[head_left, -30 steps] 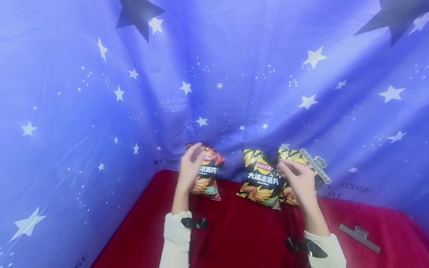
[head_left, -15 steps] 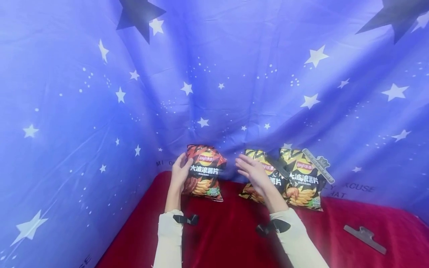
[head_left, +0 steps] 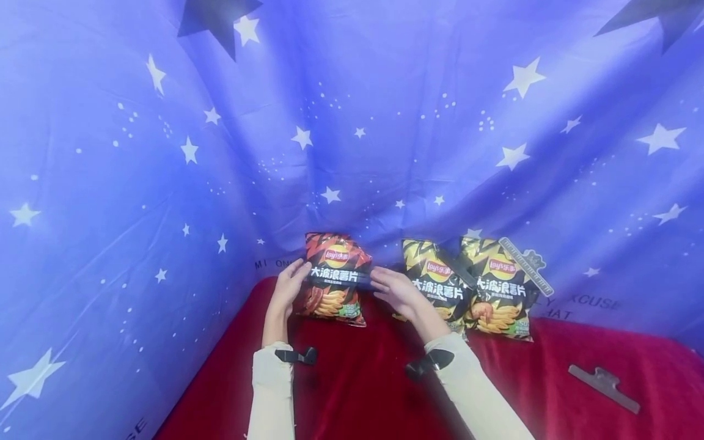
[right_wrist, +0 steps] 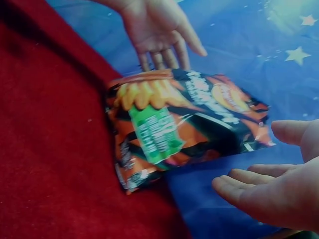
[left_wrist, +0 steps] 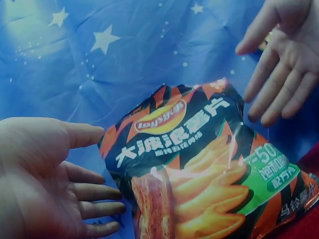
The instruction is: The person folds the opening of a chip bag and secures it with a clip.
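Observation:
A red and black bag of potato chips (head_left: 335,281) leans against the starry blue cloth. At its left edge is my left hand (head_left: 286,290), thumb and fingers extended; in the left wrist view the thumb tip meets the bag's upper left side. My right hand (head_left: 397,294) faces the other side with straight fingers, and the right wrist view shows a gap between those fingers (right_wrist: 239,186) and the bag (right_wrist: 199,122). Neither hand grips anything. Two yellow and black chip bags stand to the right, one (head_left: 437,290) partly behind my right hand, the other (head_left: 499,293) beside it.
A dark clip (head_left: 456,267) sits across the nearer yellow bag's upper right corner. A pale patterned clip (head_left: 526,267) crosses the other's corner. Another metal clip (head_left: 604,388) lies on the red cloth (head_left: 352,391) at right. Blue starry cloth (head_left: 374,159) rises behind.
My right hand has moved left from the yellow bags to the red bag's right side. My left hand has shifted from in front of the red bag to its left edge.

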A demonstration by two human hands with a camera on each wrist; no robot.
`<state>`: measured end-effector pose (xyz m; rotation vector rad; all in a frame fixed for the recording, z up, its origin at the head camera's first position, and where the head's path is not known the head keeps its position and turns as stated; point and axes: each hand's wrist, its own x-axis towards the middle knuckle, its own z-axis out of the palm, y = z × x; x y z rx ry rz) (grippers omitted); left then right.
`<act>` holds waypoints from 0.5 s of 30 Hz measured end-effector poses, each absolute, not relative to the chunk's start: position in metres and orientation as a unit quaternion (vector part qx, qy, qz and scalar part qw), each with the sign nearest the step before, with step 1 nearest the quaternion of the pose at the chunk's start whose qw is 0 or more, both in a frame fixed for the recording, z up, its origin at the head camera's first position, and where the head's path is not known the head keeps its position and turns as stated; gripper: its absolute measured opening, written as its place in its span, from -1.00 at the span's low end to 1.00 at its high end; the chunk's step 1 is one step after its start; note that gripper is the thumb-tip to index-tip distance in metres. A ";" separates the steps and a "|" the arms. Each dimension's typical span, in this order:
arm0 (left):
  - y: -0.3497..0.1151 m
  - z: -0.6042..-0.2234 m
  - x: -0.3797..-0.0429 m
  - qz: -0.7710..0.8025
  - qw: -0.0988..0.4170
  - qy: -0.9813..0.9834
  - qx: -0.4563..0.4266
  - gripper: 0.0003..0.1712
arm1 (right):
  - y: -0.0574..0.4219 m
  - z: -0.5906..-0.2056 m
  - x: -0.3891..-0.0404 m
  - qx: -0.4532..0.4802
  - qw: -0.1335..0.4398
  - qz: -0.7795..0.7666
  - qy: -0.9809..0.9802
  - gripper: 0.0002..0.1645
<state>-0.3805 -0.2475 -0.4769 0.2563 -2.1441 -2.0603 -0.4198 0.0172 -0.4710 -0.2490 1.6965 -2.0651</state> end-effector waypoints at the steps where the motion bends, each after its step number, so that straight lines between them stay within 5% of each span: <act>1: -0.248 -0.478 -0.381 -0.686 0.077 -0.718 0.086 -0.25 | 0.015 -0.473 -0.421 -0.087 0.229 -0.749 0.616 -0.25; 15: -0.244 -0.489 -0.387 -0.693 0.084 -0.711 0.083 -0.35 | -0.001 -0.487 -0.420 -0.084 0.228 -0.740 0.627 -0.24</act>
